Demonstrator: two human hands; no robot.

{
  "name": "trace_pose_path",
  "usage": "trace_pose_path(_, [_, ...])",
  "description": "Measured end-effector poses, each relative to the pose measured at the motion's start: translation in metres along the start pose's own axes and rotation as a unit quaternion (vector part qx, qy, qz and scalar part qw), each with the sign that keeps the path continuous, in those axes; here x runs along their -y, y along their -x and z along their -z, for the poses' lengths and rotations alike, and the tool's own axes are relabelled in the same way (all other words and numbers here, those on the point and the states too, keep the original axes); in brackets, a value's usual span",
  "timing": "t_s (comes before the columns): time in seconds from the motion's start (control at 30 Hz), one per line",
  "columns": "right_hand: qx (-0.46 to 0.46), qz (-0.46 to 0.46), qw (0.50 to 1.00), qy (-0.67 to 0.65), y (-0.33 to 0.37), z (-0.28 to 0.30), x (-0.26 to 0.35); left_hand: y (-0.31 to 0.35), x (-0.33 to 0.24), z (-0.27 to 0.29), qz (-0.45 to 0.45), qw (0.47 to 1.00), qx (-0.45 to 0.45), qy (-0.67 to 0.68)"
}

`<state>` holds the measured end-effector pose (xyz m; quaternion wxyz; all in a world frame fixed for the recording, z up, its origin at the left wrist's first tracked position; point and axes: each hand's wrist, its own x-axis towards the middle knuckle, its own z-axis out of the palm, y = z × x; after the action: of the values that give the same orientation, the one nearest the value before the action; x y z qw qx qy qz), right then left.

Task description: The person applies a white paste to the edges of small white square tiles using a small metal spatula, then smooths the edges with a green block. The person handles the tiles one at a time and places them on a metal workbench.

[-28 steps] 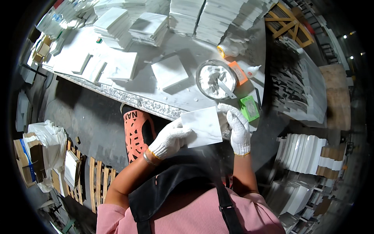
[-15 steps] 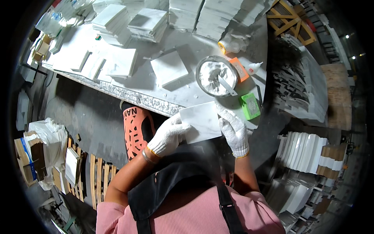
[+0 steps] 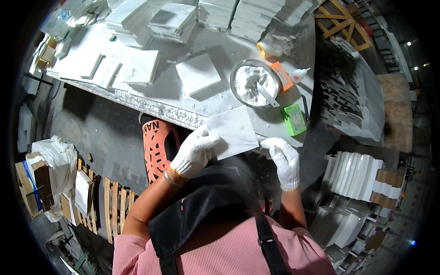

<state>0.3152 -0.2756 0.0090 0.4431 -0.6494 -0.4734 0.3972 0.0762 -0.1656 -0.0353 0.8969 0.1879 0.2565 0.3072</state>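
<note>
A square white marble-look tile (image 3: 233,133) with grey veins is tilted in front of the table edge. My left hand (image 3: 195,153), in a white knitted glove, grips its left edge, thumb on top and fingers beneath. Beside the tile's right corner is my gloved right hand (image 3: 284,161), fingers bent inward toward it; whether anything small is between them cannot be made out. Just beyond the tile stands a round bowl (image 3: 234,94) of white paste (image 3: 250,82) with a spatula (image 3: 267,96) resting in it. A similar tile (image 3: 198,74) lies on the table.
Near the bowl are an orange box (image 3: 281,76), a green box (image 3: 294,120), a small white bottle (image 3: 300,74) and a spare glove (image 3: 275,46). Tile stacks (image 3: 172,23) line the table's back (image 3: 183,107). Wooden pallets (image 3: 120,201) lie at left; stacked slabs (image 3: 355,178) stand at right.
My right hand has moved off the tile's right edge, a little right and down. My left hand still holds the tile, which has shifted slightly left and tilted.
</note>
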Motion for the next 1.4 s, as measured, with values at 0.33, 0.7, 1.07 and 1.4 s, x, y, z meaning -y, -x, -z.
trace_pose_path(0.33, [-0.028,0.088,0.995,0.040,-0.011,-0.042,-0.004,0.008,-0.005,-0.014,-0.026,0.998,0.003,0.065])
trace_pose_path(0.7, [-0.117,0.108,0.983,0.095,-0.031,-0.048,0.003,0.005,-0.004,-0.006,0.007,0.999,-0.019,0.034])
trace_pose_path(1.07, [-0.022,-0.037,0.963,-0.268,-0.018,-0.048,-0.013,0.005,0.001,-0.013,-0.019,0.997,0.026,0.071])
trace_pose_path(1.4, [-0.051,-0.074,0.958,-0.271,-0.039,-0.045,-0.010,0.011,0.004,-0.005,0.048,0.998,0.014,-0.024])
